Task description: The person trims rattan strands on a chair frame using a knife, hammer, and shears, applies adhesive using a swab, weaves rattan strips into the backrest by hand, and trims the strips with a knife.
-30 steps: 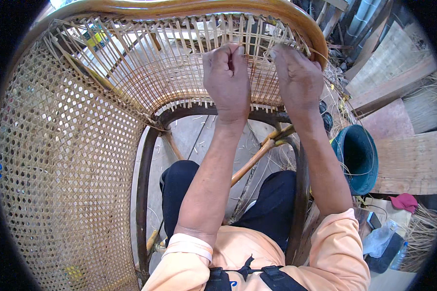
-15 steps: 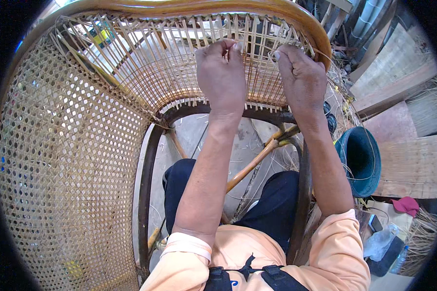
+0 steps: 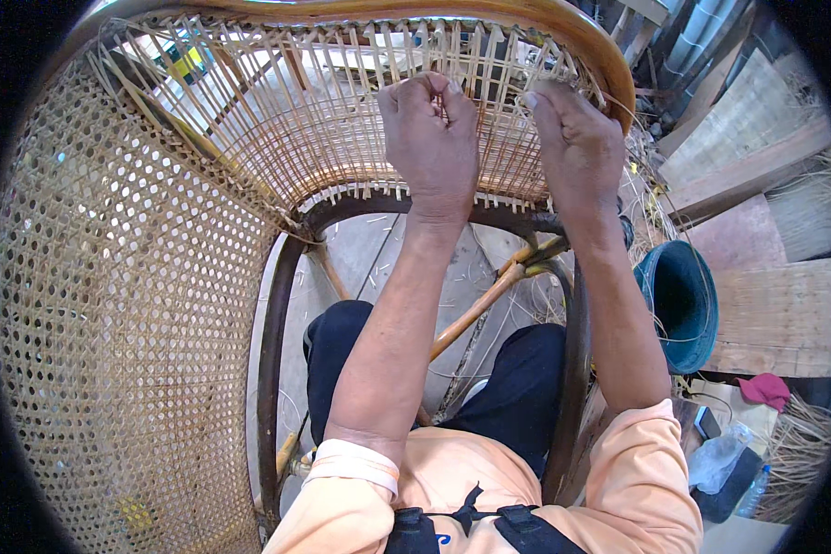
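In front of me stands a chair frame with a half-woven cane panel (image 3: 332,138) in its curved back. Upright strands cross its upper part, and tight cross rows fill the lower part. My left hand (image 3: 431,152) is closed at the middle of the panel, thumb and forefinger pinching what looks like a thin cane strand. Near the panel's right end my right hand (image 3: 579,152) is closed too, its fingers curled in a pinch over the strands. Much of the strand between the fingertips is hidden by the hands.
A finished cane panel (image 3: 129,323) fills the left side. Polished rattan rail (image 3: 342,11) arches along the top. Dark frame legs (image 3: 274,360) and a rattan brace (image 3: 475,319) stand around my knees. At right are a teal bucket (image 3: 651,286), boards (image 3: 776,314), a plastic bag (image 3: 718,459) and loose cane (image 3: 799,452).
Both hands stay pinched at the panel. My left hand has shifted very slightly right, and the whole view has tilted a little.
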A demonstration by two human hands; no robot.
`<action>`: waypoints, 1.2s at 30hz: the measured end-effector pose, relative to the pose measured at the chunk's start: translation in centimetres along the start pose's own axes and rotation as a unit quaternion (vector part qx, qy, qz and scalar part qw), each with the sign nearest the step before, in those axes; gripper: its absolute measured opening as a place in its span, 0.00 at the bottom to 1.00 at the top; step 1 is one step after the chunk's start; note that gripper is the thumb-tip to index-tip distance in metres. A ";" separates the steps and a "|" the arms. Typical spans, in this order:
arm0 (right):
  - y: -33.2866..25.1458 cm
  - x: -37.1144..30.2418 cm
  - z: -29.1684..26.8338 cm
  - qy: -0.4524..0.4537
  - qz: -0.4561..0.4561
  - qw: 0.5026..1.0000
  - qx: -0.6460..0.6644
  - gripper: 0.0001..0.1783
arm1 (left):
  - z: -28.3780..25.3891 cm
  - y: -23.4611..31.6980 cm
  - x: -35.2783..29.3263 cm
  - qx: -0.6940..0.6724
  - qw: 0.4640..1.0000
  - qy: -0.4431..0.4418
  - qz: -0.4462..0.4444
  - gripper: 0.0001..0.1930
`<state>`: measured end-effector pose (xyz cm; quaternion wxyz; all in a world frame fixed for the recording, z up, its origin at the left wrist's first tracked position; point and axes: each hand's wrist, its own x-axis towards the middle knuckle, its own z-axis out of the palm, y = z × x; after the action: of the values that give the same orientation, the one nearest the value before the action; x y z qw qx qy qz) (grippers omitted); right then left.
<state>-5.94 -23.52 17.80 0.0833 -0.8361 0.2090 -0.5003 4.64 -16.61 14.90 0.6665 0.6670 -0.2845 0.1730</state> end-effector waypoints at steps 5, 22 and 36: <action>-0.8 0.0 0.9 0.020 0.000 0.998 -0.065 0.09 | -0.7 -0.4 -0.1 -0.009 0.998 -0.003 0.060 0.04; 0.0 0.0 -0.9 -0.035 0.021 0.998 0.048 0.06 | -1.8 -0.1 1.7 -0.038 0.997 -0.062 -0.038 0.05; -1.2 0.0 0.8 0.005 0.056 0.998 -0.036 0.08 | -2.8 -0.5 1.0 0.029 0.993 -0.034 0.107 0.07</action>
<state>-4.95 -22.49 17.80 0.0798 -0.8232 0.2738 -0.4909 6.12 -14.03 15.31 0.6147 0.6571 -0.3715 0.2287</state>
